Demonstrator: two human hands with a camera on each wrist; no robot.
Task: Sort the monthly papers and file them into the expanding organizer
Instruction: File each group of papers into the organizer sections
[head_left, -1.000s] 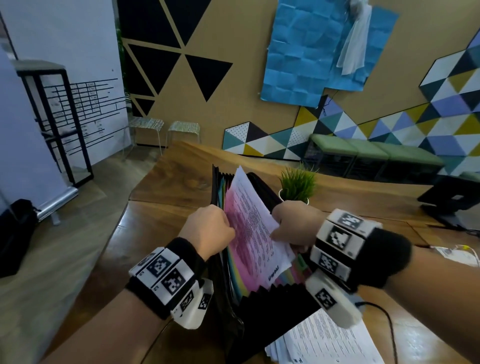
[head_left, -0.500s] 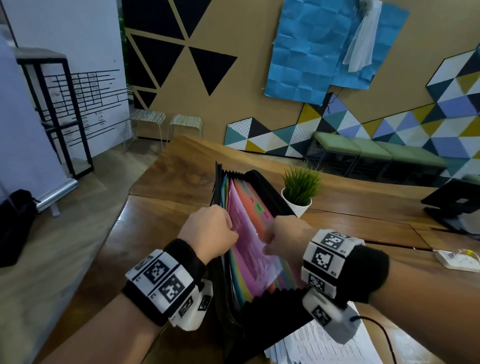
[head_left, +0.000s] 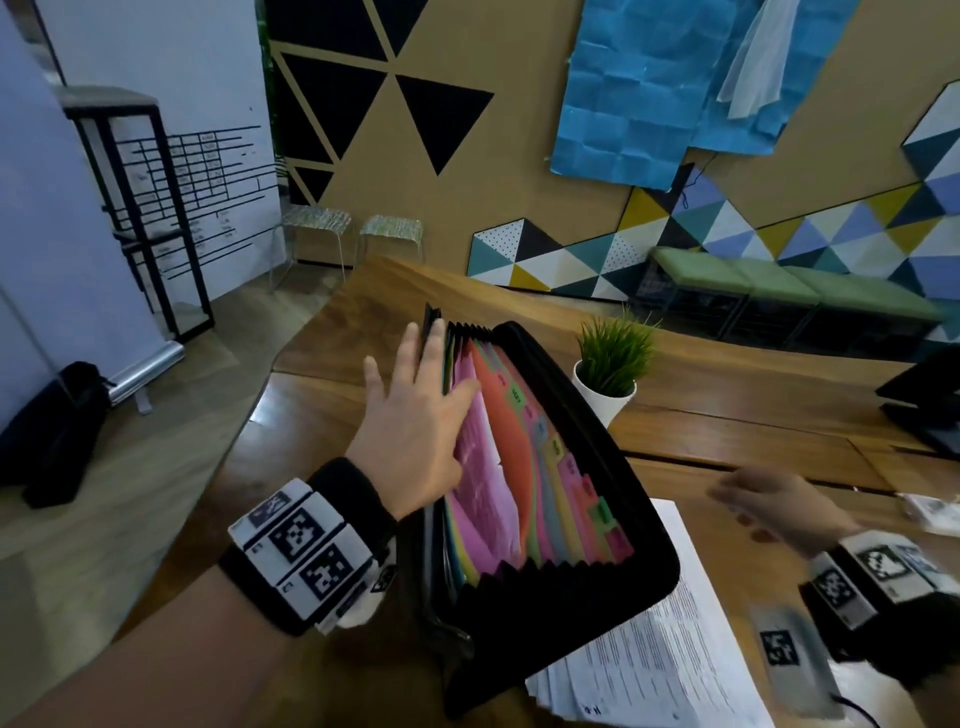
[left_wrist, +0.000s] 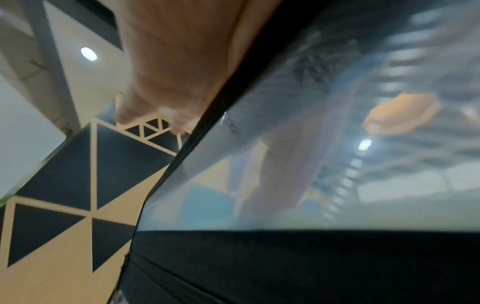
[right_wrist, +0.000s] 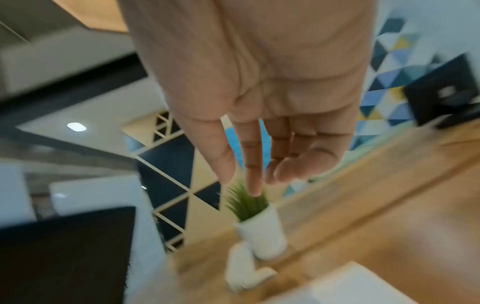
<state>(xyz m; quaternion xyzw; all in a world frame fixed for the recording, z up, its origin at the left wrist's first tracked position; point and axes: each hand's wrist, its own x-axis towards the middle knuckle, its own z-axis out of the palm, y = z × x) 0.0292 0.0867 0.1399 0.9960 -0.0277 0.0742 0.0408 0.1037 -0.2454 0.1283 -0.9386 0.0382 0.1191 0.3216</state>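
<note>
The black expanding organizer (head_left: 644, 540) stands open on the wooden table (head_left: 753, 431), showing coloured dividers with tabs; a printed sheet (head_left: 475, 467) sits in a pink pocket. My left hand (head_left: 415, 415) lies spread on the organizer's left side, fingers straight over the left wall and thumb against the pink divider. In the left wrist view the fingers (left_wrist: 168, 61) blur beside the organizer's translucent wall (left_wrist: 285, 164). My right hand (head_left: 769, 504) hovers over the table to the right, open and holding nothing, as the right wrist view (right_wrist: 254, 164) confirms. A stack of printed papers (head_left: 649, 670) lies under the organizer's near corner.
A small potted plant (head_left: 605, 384) stands just right of the organizer. A black device (head_left: 924, 405) and a white adapter (head_left: 930, 512) sit at the far right. The table's edge (head_left: 260, 400) drops off to the left.
The printed sheet has gone down into the organizer. My right hand has let go of it and swung away to the right. My left hand has uncurled and spread flat.
</note>
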